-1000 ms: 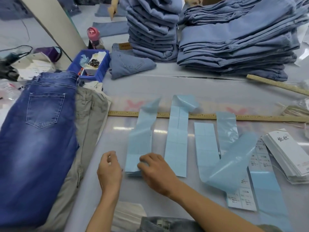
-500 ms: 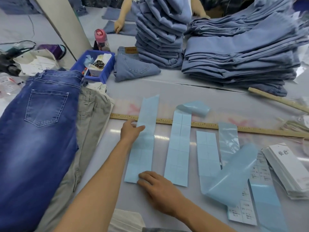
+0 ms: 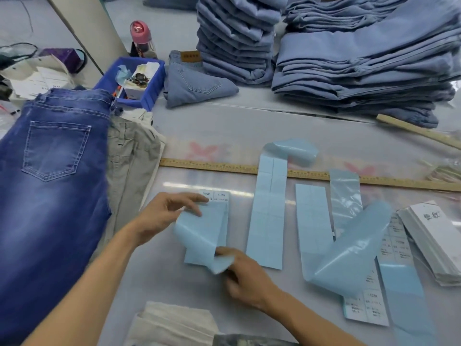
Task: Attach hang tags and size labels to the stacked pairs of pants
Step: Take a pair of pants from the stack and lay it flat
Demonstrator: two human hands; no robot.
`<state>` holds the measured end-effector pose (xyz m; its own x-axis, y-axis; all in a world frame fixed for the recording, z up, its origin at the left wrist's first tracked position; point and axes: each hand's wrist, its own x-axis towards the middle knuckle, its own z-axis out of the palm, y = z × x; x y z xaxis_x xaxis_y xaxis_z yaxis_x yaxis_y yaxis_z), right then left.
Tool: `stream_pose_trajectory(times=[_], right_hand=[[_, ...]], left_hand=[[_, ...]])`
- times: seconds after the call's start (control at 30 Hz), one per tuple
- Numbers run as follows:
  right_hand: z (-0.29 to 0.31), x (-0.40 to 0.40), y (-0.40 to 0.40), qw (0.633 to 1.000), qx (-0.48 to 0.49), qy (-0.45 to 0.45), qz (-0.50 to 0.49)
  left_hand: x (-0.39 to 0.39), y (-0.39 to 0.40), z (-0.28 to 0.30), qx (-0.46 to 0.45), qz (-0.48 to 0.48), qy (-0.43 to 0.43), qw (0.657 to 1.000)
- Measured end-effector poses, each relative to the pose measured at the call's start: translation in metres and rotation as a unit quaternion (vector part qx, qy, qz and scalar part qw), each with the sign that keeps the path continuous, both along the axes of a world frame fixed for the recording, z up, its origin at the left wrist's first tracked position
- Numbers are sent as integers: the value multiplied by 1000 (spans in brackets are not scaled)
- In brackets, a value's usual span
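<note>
Both hands are gripping one blue label strip (image 3: 204, 228) at lower centre: left hand (image 3: 164, 216) pinching its top, right hand (image 3: 245, 275) its curled bottom; two pants stacks (image 3: 361, 58) are sitting upper right.

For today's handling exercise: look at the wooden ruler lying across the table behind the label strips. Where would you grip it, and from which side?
Probably the wooden ruler is best pinched at its bare left stretch, from above, fingers across its narrow width. A label strip overlaps its middle, while the left end lies flat and uncovered beside the khaki pants.
</note>
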<state>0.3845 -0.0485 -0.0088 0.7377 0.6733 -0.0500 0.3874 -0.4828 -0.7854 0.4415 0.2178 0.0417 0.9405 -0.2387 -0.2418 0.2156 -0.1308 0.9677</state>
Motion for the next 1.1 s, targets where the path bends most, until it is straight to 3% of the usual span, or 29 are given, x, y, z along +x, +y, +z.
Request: stream_pose_trajectory(times=[0.13, 0.2, 0.33, 0.43, 0.53, 0.63, 0.73, 0.83, 1.0, 1.03, 1.1], right_hand=[[3, 8, 2, 972, 96, 51, -210], [8, 15, 2, 935, 134, 144, -294], [20, 23, 8, 869, 181, 323, -328], [26, 24, 16, 870, 147, 328, -337], [30, 23, 22, 865, 116, 365, -324], [30, 15, 25, 888, 97, 354, -276], [33, 2, 26, 943, 23, 272, -190], [43, -11, 24, 981, -63, 185, -24], [59, -33, 10, 974, -151, 93, 142], [62, -35, 6, 974, -148, 100, 140], [70, -35, -3, 977, -126, 143, 94]], left_hand=[[-41, 0, -24, 113, -13, -15, 993], [-52, -5, -33, 131, 12, -38, 991], [-65, -16, -38, 155, 33, -78, 984], [-77, -23, -40, 167, 15, -78, 983], [-85, -24, -41, 121, 33, -59, 990], [-84, -26, -42, 41, 179, -42, 982], [-70, -26, -40, 99, 298, -66, 947], [-52, -28, -37, 178, 219, -91, 955], [-30, -29, -35, 189, 26, 12, 981], [-28, -27, -38, 247, -26, -3, 969], [-26, -24, -44, 396, -116, -80, 907]])
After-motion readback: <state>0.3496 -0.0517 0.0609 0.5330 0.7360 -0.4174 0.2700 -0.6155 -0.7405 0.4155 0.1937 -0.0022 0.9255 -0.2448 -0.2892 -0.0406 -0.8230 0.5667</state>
